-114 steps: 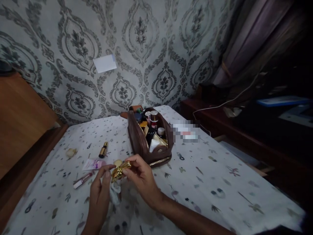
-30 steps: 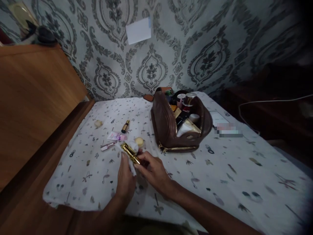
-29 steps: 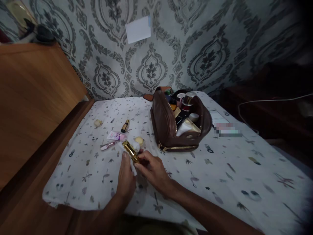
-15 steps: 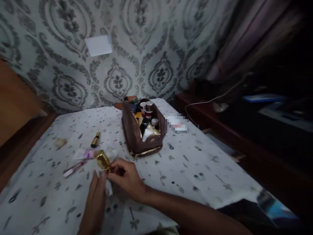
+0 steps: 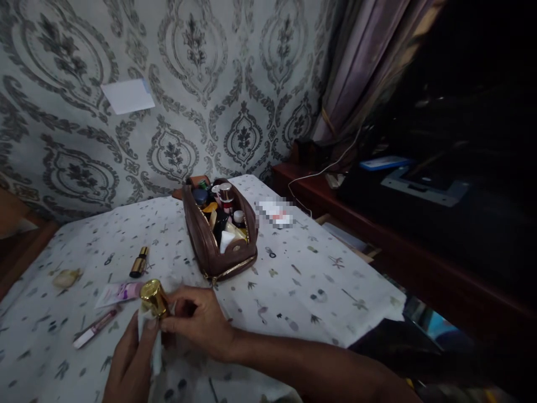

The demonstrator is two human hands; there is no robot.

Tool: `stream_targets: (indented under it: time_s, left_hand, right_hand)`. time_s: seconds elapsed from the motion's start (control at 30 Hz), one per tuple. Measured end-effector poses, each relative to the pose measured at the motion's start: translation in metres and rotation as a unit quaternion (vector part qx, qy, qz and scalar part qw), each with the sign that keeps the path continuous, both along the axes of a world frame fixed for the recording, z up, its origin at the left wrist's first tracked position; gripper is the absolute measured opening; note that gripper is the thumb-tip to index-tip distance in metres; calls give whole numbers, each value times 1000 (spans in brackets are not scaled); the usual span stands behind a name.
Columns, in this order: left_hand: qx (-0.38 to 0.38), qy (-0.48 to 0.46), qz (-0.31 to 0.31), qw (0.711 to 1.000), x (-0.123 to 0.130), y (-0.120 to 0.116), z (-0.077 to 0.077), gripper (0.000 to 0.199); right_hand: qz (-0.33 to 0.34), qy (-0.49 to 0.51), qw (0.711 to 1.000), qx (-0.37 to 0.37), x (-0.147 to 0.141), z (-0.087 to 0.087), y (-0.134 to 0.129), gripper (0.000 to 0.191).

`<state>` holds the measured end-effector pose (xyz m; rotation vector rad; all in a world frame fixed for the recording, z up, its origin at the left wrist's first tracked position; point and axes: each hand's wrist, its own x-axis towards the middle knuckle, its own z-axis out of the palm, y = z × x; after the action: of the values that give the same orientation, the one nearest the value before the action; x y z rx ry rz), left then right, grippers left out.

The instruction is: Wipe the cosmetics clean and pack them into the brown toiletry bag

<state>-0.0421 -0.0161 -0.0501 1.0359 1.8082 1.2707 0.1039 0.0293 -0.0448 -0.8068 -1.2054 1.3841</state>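
Observation:
A shiny gold bottle (image 5: 154,296) is tilted between my two hands, above the table. My right hand (image 5: 203,322) pinches its lower part with thumb and fingers. My left hand (image 5: 132,361) is closed on a white tissue (image 5: 156,350) that it presses against the near side of the bottle; the bottle's lower end is hidden by the fingers. Just beyond lies a white and purple squeeze tube (image 5: 115,294). A pink lip gloss tube (image 5: 95,329) rests to the left, and a small black and gold bottle (image 5: 139,263) lies behind the squeeze tube.
A brown zip bag (image 5: 201,240) stands unzipped on the patterned tablecloth (image 5: 293,291), packed with several bottles and tubes. Left of it lies a crumpled beige thing (image 5: 66,278). A blurred white packet (image 5: 274,212) is to its right. A dark red desk (image 5: 319,196) with a white cable (image 5: 323,170) borders the right side.
My view has swung to the right, so the table's things appear further left. Both hands stay at the gold bottle, whose end now tips more upward; the tissue shows more clearly.

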Motion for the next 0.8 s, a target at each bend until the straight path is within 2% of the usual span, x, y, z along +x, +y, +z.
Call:
stream_targets:
  time_s: [0.13,0.27,0.33,0.5,0.67,0.8]
  left_hand:
    - [-11,-36,-47,998,8,6,22,45]
    - [-18,-89,-79,993,11,9,28,52]
    - [-23,-108,-68,992,13,10,27,52]
    - [-35,-104,9,994,23,11,33,54]
    - [-25,-96,-9,995,38,18,42,58]
    - [33,-38,0,999,36,24,36,50]
  right_hand:
    - [-29,0,998,52,1,4,3,39]
    - [-50,-12,995,85,4,8,7,36]
    - [-49,-12,996,79,5,10,9,38]
    - [-29,-24,997,73,16,18,11,39]
    - [6,-71,993,90,40,32,9,20]
    - [-12,-109,984,141,58,36,11,12]
